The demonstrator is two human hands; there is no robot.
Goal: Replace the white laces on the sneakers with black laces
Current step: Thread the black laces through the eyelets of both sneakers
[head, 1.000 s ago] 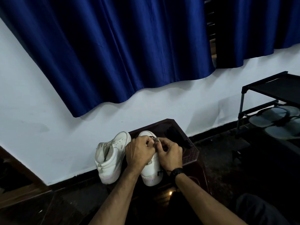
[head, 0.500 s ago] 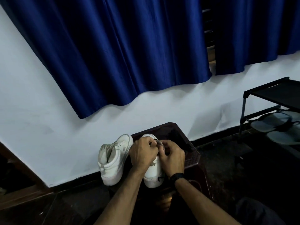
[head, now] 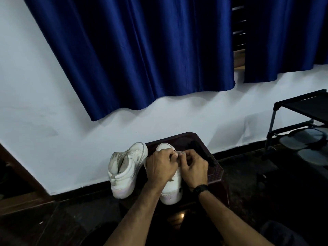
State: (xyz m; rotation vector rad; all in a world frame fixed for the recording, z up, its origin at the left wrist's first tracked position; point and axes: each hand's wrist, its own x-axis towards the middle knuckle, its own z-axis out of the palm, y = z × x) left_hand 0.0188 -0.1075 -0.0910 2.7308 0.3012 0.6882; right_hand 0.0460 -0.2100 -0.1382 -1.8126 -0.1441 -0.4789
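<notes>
The sneaker you are working on (head: 170, 189) sits low in the frame, just right of centre, on the dark desk (head: 215, 173), toe pointing away toward the wall and heel toward you. Most of its upper is hidden under your hands, which meet over its lacing area. Between your fingertips a short bit of pale lace (head: 179, 153) shows, just behind the toe cap.

Your left hand (head: 160, 166) lies over the left half of the shoe, fingers curled, pinching that lace. Your right hand (head: 194, 168) lies over the right half, fingers also curled in toward the same spot and gripping the lace; the knuckles of the two hands almost touch. A dark watch (head: 200, 188) is on your right wrist.

The second sneaker (head: 126, 168) stands just left of your left hand, tilted, with its heel toward you and its opening facing up; whether it carries laces is hard to tell.

A dark clump lies on the desk beyond your right hand, too dim to identify.

Behind the desk is a white wall (head: 44, 112) with a blue curtain (head: 134, 50) filling the upper frame. At the right edge stands a black shoe rack (head: 301, 107) holding grey sandals (head: 308, 139).
</notes>
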